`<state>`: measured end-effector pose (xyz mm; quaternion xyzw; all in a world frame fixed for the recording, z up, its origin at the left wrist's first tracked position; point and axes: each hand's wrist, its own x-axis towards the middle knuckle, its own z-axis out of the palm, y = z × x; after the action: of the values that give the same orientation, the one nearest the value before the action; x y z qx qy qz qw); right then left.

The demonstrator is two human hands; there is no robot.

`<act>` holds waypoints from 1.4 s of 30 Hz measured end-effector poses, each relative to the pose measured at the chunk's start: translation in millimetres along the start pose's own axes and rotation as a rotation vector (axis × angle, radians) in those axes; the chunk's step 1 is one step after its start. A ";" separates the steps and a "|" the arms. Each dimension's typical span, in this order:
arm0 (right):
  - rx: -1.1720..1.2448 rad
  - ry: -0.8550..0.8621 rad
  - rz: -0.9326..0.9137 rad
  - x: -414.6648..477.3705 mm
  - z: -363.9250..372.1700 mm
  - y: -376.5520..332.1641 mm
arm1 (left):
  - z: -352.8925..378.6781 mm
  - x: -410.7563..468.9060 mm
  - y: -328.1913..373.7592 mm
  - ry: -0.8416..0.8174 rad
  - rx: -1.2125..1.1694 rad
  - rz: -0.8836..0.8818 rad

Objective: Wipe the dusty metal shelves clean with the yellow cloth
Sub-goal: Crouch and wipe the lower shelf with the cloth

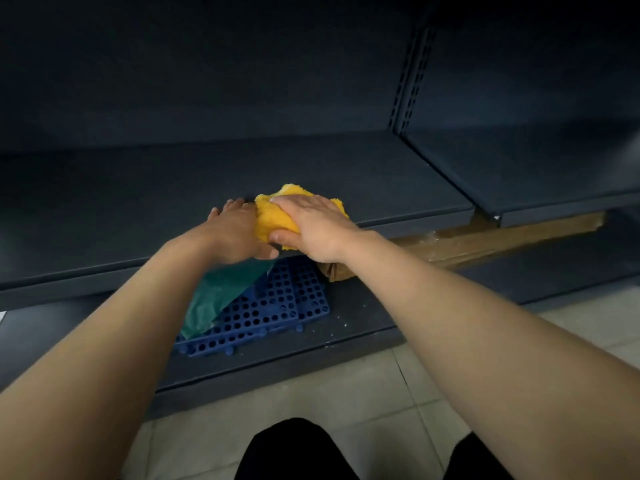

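A bunched yellow cloth lies at the front edge of a dark metal shelf. My right hand rests flat on top of it, thumb curled under the cloth at the shelf lip. My left hand lies on the shelf just left of the cloth, fingers spread and touching its left side. Both forearms reach in from below.
A second shelf section adjoins on the right, behind a slotted upright. On the bottom shelf lie blue perforated plastic tiles, a green sheet and a brown cardboard box. Pale floor tiles lie below.
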<state>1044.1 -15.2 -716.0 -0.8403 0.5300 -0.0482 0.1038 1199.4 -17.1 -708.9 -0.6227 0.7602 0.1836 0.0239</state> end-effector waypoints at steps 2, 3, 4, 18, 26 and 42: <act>0.002 0.011 0.045 -13.3 -4.8 24.0 | 4.3 1.6 21.8 0.003 0.003 0.033; 0.002 0.008 0.072 -20.0 -8.2 38.0 | 6.5 3.5 33.1 0.005 0.010 0.046; 0.000 0.002 0.096 -27.0 -12.4 52.0 | 8.9 6.2 44.4 0.013 0.019 0.058; -0.006 0.001 0.292 -87.5 -43.7 193.7 | 35.1 29.9 159.3 0.123 0.026 0.059; -0.036 0.032 0.282 -92.8 -55.2 206.2 | 46.0 37.0 197.3 0.151 0.036 0.035; 0.068 0.086 0.393 -32.1 -52.7 221.3 | 36.2 78.6 221.5 0.112 0.013 -0.036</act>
<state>825.2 -85.1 -713.6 -0.7138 0.6858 -0.0807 0.1166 963.2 -44.9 -708.1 -0.6456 0.7501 0.1430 -0.0115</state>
